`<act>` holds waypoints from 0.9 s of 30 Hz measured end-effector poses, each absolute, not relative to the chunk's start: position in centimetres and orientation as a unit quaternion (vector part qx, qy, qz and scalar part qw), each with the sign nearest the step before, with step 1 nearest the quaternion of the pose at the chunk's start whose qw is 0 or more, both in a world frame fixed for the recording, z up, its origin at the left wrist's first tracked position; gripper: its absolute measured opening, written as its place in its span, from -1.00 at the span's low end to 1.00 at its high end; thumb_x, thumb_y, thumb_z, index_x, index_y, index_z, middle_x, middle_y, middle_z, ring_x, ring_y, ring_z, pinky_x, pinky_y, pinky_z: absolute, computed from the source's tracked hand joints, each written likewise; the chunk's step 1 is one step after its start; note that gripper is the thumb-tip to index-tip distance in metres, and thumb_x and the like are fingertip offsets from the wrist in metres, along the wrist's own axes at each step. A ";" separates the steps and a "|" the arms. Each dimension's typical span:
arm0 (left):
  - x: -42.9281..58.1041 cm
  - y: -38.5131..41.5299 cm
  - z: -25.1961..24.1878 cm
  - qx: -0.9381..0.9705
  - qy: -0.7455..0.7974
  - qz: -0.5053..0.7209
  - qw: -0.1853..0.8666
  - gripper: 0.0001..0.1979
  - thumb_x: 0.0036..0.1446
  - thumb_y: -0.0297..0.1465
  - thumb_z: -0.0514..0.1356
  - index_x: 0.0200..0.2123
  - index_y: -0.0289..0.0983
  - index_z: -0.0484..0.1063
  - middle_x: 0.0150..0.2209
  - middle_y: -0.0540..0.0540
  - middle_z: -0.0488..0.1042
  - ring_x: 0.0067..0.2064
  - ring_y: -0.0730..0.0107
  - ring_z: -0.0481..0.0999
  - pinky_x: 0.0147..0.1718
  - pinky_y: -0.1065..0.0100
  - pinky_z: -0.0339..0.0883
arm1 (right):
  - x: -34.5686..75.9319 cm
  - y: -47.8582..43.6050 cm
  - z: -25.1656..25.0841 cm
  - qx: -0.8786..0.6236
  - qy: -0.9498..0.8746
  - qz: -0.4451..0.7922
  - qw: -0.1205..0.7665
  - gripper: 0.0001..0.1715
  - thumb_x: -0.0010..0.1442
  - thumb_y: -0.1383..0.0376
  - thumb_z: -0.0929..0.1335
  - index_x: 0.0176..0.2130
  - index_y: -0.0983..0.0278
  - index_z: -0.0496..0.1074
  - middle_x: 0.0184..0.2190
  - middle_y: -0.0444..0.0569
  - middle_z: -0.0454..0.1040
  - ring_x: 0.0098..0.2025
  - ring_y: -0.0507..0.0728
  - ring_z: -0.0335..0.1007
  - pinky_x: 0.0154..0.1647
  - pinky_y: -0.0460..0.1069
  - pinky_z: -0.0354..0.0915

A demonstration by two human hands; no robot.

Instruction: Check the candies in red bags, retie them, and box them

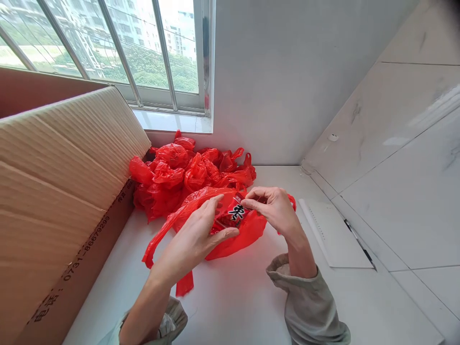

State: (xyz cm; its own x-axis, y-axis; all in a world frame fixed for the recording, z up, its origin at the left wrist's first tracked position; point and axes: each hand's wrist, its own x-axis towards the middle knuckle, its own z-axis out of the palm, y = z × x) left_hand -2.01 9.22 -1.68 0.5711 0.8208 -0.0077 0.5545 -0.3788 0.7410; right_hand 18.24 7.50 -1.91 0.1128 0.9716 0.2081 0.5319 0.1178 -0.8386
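My left hand (196,235) grips the rim of a red plastic bag (235,235) lying on the white counter (233,302), thumb and fingers closed on the film. My right hand (273,206) pinches a small red packet (235,212) with black characters at the bag's mouth. The packet sits partly inside the bag. One bag handle (154,244) trails toward me on the left.
A heap of knotted red plastic bags (187,172) lies behind, against the wall under the window. A large cardboard box (61,191) stands along the left. A white notebook (332,235) and a pen (359,244) lie at the right by the tiled wall.
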 end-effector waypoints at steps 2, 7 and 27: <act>-1.9 9.2 -1.6 0.806 0.418 0.185 0.376 -0.37 0.22 -0.04 0.15 0.29 -0.04 0.10 0.26 -0.09 0.27 0.26 0.03 0.26 0.13 0.10 0.26 | 18.2 7.3 -1.7 -0.604 -0.610 0.275 0.433 -0.77 0.15 0.21 0.41 -0.50 0.22 0.52 -0.54 -0.17 0.47 -0.50 0.01 0.24 -0.45 -0.07 0.12; -1.8 9.4 -1.7 0.793 0.398 0.202 0.415 -0.47 0.23 -0.06 0.16 0.22 -0.01 0.20 0.20 -0.07 0.34 0.14 0.08 0.41 0.01 0.17 0.36 | 18.1 7.1 -1.3 -0.564 -0.614 0.317 0.453 -0.82 0.14 0.26 0.43 -0.49 0.23 0.54 -0.51 -0.16 0.51 -0.46 0.01 0.30 -0.43 -0.08 0.16; -1.1 9.6 -0.8 0.786 0.415 0.226 0.397 -0.76 0.20 -0.19 0.20 -0.40 -0.23 0.46 -0.43 0.03 0.51 -0.39 0.35 0.45 -0.43 0.38 0.23 | 17.5 7.1 -1.3 -0.514 -0.640 0.316 0.476 -0.81 0.15 0.27 0.44 -0.47 0.26 0.48 -0.50 -0.18 0.48 -0.45 0.00 0.34 -0.40 -0.09 0.24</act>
